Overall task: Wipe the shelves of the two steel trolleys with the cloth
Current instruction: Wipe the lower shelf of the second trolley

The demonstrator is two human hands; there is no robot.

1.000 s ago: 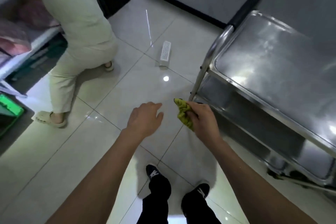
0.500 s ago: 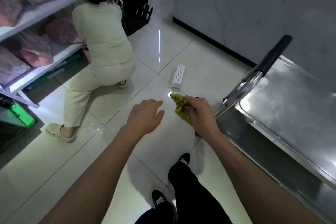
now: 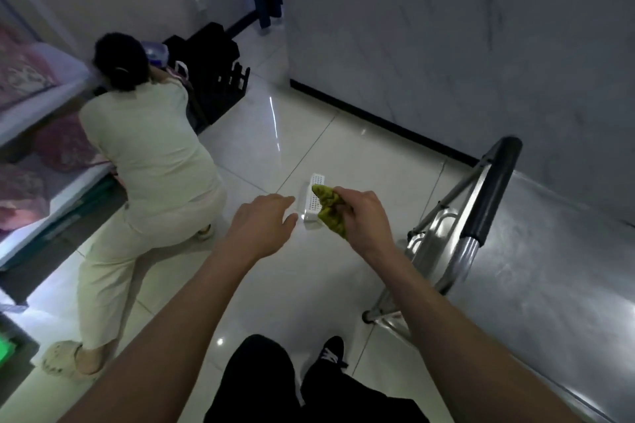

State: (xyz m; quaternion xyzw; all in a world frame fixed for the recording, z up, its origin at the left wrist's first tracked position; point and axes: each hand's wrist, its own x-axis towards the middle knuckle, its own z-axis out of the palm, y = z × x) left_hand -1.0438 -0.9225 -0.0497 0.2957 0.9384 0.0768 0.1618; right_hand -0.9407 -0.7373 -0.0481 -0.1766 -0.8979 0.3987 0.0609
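One steel trolley (image 3: 549,251) on glossy tiled floor (image 3: 309,134) | right hand (image 3: 364,216) pinches cloth (image 3: 328,208) | left hand (image 3: 261,223) relaxed, empty

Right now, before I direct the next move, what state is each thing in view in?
right hand: grips the cloth, raised off the trolley
cloth: bunched, held in the air, touching no shelf
left hand: fingers relaxed, holds nothing
steel trolley: top shelf bare and shiny, nothing on it
trolley handle: untouched
white perforated box: lying on the floor tiles
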